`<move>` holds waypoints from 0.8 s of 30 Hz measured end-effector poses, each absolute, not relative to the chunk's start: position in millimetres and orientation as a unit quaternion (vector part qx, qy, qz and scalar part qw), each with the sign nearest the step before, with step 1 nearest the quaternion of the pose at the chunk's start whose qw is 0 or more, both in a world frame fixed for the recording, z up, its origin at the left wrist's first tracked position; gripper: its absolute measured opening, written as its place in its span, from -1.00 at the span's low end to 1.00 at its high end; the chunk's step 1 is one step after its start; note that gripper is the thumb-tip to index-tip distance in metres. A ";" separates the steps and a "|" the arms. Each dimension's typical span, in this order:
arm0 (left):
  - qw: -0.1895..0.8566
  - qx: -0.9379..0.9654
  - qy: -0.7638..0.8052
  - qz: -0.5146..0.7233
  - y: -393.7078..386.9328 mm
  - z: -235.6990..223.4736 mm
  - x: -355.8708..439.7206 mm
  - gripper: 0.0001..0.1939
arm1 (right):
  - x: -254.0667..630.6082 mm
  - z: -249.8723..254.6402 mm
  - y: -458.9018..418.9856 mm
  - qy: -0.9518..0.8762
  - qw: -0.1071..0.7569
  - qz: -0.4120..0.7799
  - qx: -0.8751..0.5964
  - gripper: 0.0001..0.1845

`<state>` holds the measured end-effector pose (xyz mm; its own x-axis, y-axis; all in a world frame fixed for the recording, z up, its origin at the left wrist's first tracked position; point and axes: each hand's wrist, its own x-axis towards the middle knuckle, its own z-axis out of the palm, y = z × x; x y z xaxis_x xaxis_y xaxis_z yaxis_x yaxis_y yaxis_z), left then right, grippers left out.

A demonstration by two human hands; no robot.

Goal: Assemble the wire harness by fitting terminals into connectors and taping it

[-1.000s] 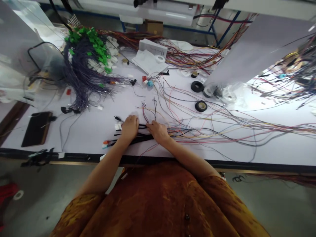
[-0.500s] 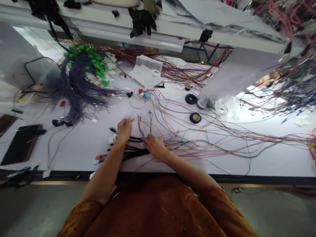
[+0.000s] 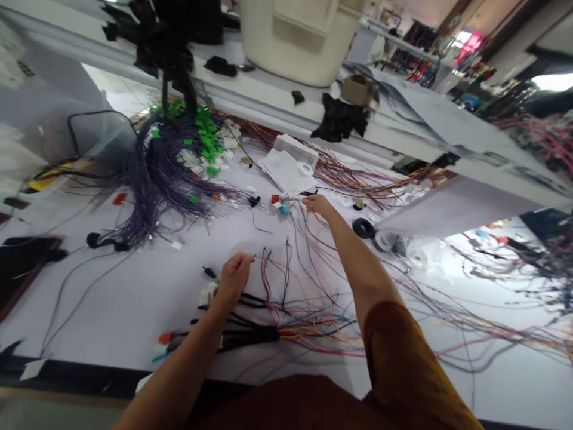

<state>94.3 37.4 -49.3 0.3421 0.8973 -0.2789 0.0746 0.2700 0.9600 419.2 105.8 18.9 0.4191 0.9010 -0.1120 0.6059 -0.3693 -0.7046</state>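
Note:
My left hand (image 3: 236,276) is closed in a pinch on the end of a thin orange wire (image 3: 278,264), just above the white table. Farther back, my right hand (image 3: 320,205) reaches to loose wires beside a red connector (image 3: 275,199) and a blue connector (image 3: 284,209). Its fingers are drawn together; what lies between them is hidden. Below my left hand is a wire harness with black-wrapped branches (image 3: 250,338). White connectors (image 3: 208,294) and an orange-red connector (image 3: 165,338) sit at its left ends. Short dark red wires (image 3: 265,278) stick up from it.
Purple wires (image 3: 154,161) with green connectors (image 3: 206,128) are heaped at the back left. White papers (image 3: 286,172) lie behind my right hand, a black tape roll (image 3: 363,228) to its right. A shelf (image 3: 268,83) with a cream bin (image 3: 295,48) overhangs the back.
My right hand has left the harness and moved back to the wires by the red and blue connectors. My left hand keeps its pinch on the wire. The view has shifted and tilted.

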 end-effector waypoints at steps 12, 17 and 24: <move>0.656 0.496 0.481 0.303 35.1 -37.9 93.3 -0.71 | 415.2 19.0 86.1 -0.491 0.300 0.230 -0.785 -0.73; 0.676 0.469 0.477 0.308 35.9 -35.9 92.7 -0.70 | 417.4 23.8 73.4 -0.372 0.316 0.453 -0.746 -0.75; 0.681 0.468 0.473 0.305 36.5 -41.8 92.4 -0.71 | 421.2 7.9 68.8 -0.320 0.331 0.527 -0.714 -0.65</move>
